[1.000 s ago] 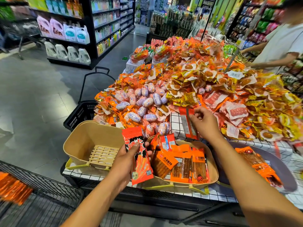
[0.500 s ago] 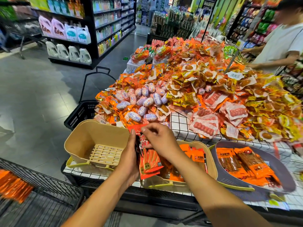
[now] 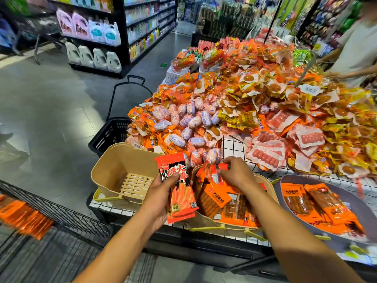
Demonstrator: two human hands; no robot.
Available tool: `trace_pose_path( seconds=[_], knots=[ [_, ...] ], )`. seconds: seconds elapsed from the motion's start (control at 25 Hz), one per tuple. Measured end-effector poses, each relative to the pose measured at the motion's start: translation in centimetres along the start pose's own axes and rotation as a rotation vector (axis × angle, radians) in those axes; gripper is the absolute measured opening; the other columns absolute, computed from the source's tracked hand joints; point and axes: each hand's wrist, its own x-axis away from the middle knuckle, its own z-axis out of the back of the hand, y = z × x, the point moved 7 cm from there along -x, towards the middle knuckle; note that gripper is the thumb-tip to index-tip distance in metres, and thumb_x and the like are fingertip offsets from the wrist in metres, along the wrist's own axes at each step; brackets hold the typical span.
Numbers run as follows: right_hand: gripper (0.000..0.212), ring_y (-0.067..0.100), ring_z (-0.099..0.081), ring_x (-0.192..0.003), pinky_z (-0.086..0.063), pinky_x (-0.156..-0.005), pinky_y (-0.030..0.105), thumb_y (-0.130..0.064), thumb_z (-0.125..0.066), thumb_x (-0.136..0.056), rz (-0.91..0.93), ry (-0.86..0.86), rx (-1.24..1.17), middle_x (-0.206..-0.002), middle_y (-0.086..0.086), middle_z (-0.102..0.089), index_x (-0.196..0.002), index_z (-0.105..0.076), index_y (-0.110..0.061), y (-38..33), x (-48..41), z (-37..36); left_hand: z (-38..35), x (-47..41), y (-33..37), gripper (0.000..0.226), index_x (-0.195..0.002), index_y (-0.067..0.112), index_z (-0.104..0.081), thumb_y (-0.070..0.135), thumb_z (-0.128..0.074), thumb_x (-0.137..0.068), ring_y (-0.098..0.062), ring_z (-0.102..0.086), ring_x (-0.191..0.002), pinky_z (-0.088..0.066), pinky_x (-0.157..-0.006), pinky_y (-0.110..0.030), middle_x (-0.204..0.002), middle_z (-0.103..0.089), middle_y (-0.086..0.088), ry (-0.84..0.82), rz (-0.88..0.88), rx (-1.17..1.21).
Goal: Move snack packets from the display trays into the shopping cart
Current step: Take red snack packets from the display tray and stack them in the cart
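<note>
Gripping glossy red packet (image 3: pixel 180 193), left hand (image 3: pixel 158 198); pinching crinkly orange packet (image 3: pixel 213 172), right hand (image 3: pixel 237 173), over beige tray (image 3: pixel 208 224) (flat packets (image 3: pixel 234 209) inside).

Two hands (image 3: pixel 159 199), two beige trays (image 3: pixel 122 160), one grey tray (image 3: pixel 302 176), one black basket (image 3: pixel 110 135), one shopping cart (image 3: pixel 67 225), snack packets (image 3: pixel 265 94) beyond counting
</note>
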Motion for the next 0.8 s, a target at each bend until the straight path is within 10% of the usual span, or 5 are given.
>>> trace_pose_path(
  seconds=[0.2, 0.44, 0.8],
  knots=[
    [0.009, 0.023, -0.065, -0.087, -0.046, -0.068, 0.032, -0.028, -0.072, -0.088, -0.002, 0.122, -0.186, -0.085, -0.007, -0.065, -0.091, -0.064, -0.028, 1.6, -0.4, 1.5, 0.3, -0.3, 0.1, 0.032, -0.132, 0.015, -0.062, 0.017, -0.062, -0.100, -0.039, -0.072, -0.105, -0.057, -0.095, -0.057, -0.119, -0.073, -0.023, -0.031, 0.008, 0.002],
    [0.008, 0.012, -0.049, -0.066, -0.038, -0.062, 0.030, -0.022, -0.061, -0.099, 0.166, 0.327, -0.670, -0.074, -0.006, -0.052, -0.097, -0.053, -0.021, -0.7, 1.5, 9.9, 0.0, 0.9, 0.4, 0.027, -0.127, 0.017, -0.064, 0.018, -0.061, -0.101, -0.024, -0.075, -0.084, -0.061, -0.080, -0.044, -0.111, -0.077, -0.014, -0.030, -0.047, -0.037],
    [0.010, -0.007, -0.061, -0.061, -0.043, -0.057, 0.012, -0.025, -0.069, -0.092, 0.455, 0.341, -0.526, -0.072, -0.016, -0.063, -0.100, -0.066, -0.030, -9.2, 16.2, 10.6, -0.9, 7.1, -1.6, 0.021, -0.124, 0.018, -0.063, 0.015, -0.055, -0.105, -0.017, -0.076, -0.091, -0.062, -0.073, -0.033, -0.106, -0.079, 0.001, 0.048, -0.232, -0.160]
  ],
)
